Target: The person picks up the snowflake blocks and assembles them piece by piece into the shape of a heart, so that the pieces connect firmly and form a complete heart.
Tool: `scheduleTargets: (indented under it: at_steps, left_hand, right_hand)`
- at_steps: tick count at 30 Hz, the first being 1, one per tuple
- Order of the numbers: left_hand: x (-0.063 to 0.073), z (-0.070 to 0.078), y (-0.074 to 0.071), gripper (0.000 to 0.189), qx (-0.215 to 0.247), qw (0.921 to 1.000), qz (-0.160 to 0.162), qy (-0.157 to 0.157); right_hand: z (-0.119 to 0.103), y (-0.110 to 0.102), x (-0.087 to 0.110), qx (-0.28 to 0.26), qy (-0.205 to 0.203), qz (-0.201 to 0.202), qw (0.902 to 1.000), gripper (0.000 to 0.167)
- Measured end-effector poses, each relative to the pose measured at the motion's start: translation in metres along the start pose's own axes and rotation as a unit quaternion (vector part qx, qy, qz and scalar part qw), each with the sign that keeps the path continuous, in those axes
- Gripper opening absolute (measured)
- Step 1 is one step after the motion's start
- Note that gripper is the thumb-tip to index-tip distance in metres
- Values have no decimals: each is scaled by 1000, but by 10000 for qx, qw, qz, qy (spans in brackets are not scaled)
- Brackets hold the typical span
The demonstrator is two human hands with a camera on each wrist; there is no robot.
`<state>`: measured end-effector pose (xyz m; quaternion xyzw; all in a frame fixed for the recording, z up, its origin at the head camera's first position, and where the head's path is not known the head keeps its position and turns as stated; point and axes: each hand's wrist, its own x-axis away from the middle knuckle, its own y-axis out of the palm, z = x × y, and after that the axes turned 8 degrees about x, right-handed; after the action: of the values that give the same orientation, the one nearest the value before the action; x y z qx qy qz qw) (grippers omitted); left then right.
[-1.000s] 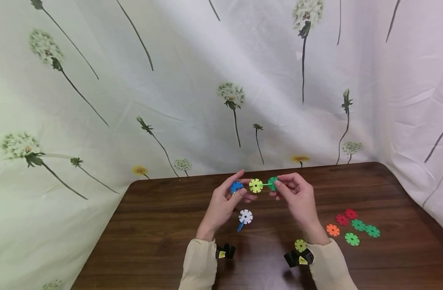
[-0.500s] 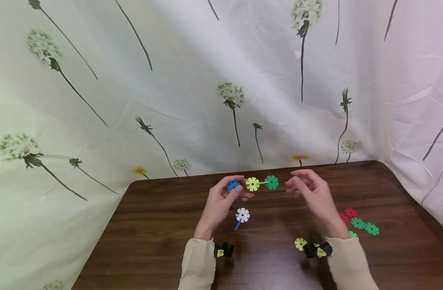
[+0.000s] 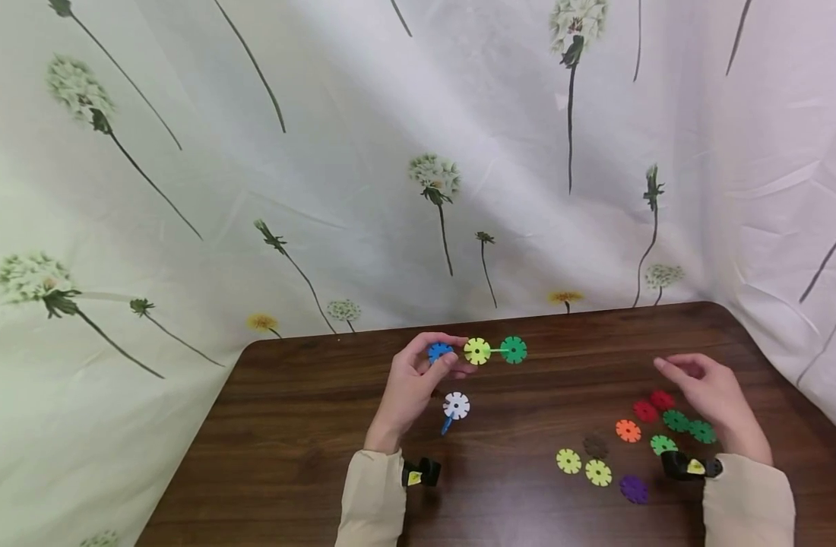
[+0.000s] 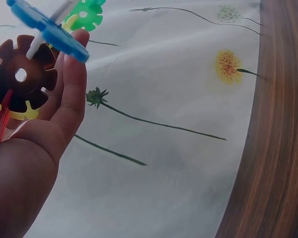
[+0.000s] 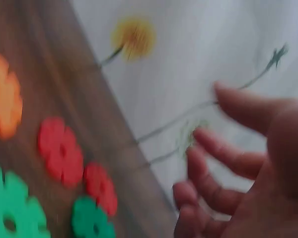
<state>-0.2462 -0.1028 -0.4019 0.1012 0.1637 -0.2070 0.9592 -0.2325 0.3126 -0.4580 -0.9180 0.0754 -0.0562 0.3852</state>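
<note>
My left hand (image 3: 407,387) holds a linked chain of notched plastic discs above the table, thumb and fingers pinching it near a blue disc (image 3: 439,352). Out to the right, the chain runs through a yellow disc (image 3: 476,351) to a green disc (image 3: 514,349). A white disc (image 3: 456,406) with an edge-on blue piece hangs lower. In the left wrist view a brown disc (image 4: 24,74) and a red disc (image 4: 2,116) show beside the palm. My right hand (image 3: 715,395), holding nothing, hovers near the loose red discs (image 3: 645,412), its fingers loosely bent.
Loose discs lie on the wooden table (image 3: 288,456): an orange disc (image 3: 628,431), several green discs (image 3: 676,421), two yellow discs (image 3: 568,460), a brown disc (image 3: 596,445) and a purple disc (image 3: 634,489). A flower-patterned cloth (image 3: 363,190) hangs behind the table's far edge.
My right hand has let go of the green disc at the chain's end and moved right, over the loose discs. My left hand still holds the chain, nearly in place.
</note>
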Motion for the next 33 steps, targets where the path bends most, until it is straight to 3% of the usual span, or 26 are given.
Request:
scheduleTargets:
  at_steps: [4, 9, 18, 33]
  left_hand:
    - [0, 0, 0, 31, 49, 10000, 12, 16]
    - [0, 0, 0, 33, 94, 9999, -9, 54]
    - [-1, 0, 0, 35, 141, 9999, -21, 70]
    - [0, 0, -1, 36, 168, 9999, 29, 7]
  right_hand:
    - [13, -4, -1, 482, 371, -517, 9968, 69]
    - [16, -3, -2, 956, 484, -900, 9902, 69]
    - [16, 0, -1, 1271, 426, -879, 9871, 52]
    - [15, 3, -2, 1254, 401, -923, 9870, 43]
